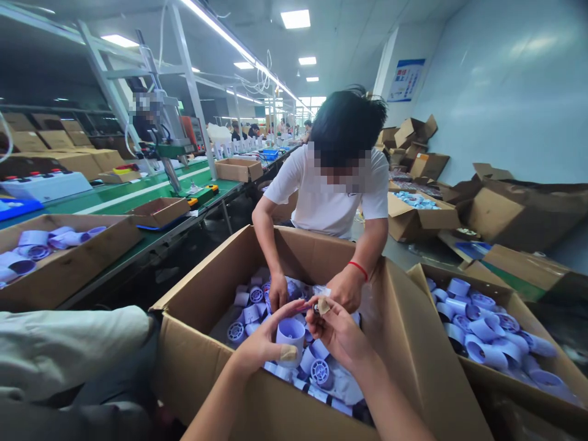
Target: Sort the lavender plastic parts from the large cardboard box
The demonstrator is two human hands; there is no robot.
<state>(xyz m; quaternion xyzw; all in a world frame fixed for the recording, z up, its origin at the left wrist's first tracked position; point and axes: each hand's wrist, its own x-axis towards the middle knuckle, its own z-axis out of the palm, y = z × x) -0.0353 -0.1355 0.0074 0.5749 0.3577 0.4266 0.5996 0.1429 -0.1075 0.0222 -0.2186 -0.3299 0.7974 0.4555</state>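
The person's two hands are above the big cardboard box [408,318], near the middle of it, and between them is one pale violet cup [291,332], its round mouth facing up. The left hand [269,344] comes from seven o'clock; its fingers are stretched over the far side of the cup and its thumb lies across the near side, but I cannot tell if it really grasps the cup or is only around it. The right hand [340,335], coming from five o'clock, pinches a small dark piece [316,309] at its fingertips, near the fingertips of the left hand. A bandage [288,353] is on the left thumb and another one [324,305] on a right finger, so the touch is perhaps less fine there; in my opinion a slow, light pinch is best, with the small piece kept in clear sight. It seems also wise to keep the cup level. At twelve o'clock a co-worker [331,196] reaches with both hands into the same box, very close, so both elbows should be low and the movements short. More cups [487,329] lie in another box at three o'clock, and the green table [232,188] stands at eleven o'clock
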